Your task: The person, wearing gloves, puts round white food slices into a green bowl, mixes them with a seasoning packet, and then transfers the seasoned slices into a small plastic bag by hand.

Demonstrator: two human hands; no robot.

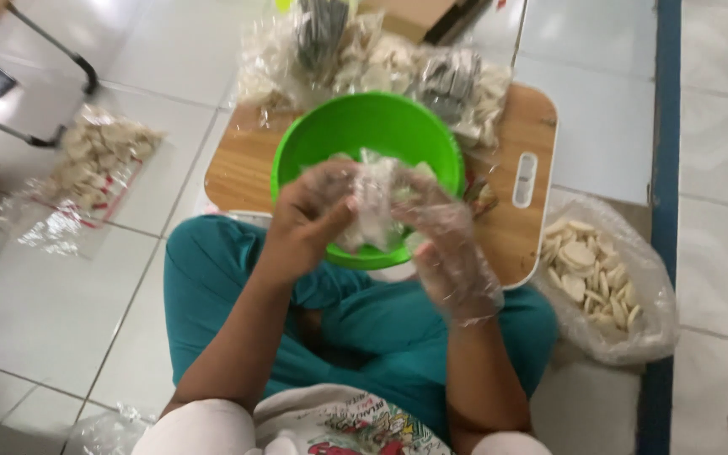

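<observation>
The small clear bag of pale chips sits between both hands just above the green bowl. The bare left hand pinches one side of it, and the right hand, in a thin plastic glove, grips the other. This looks like the filling or closing step. Behind the bowl lie packed bags on the wooden board; right of it, a big open bag; left, a flat bag with a red strip.

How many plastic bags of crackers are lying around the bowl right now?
At least 3: one flat on the floor at left, one open bag at right beside the cutting board, and a heap of bags behind the green bowl, whose count is unclear.
</observation>
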